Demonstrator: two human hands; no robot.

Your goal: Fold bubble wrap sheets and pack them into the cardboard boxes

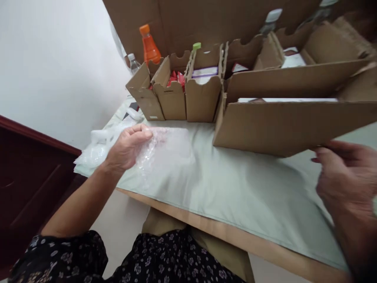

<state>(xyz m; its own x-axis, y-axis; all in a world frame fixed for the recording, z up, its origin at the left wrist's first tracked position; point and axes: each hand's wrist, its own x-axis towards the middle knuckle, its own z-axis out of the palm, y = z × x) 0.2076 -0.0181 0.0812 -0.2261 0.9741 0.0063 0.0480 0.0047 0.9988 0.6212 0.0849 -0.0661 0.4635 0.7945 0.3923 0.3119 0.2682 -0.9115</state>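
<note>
My left hand is closed on a clear plastic bag, which hangs out flat to the right above the cloth. At the right, my right hand pinches the lower edge of a long cardboard box, near that box's right end. Over the box's front wall shows the top edge of a white flat item; the rest of it is hidden. Some of the right fingers are partly out of sight behind the thumb and slightly blurred.
Several narrow cardboard bins stand in a row behind, holding red packets and white-and-purple boxes. An orange bottle rises behind them. More plastic bags lie at the left on the pale green tablecloth.
</note>
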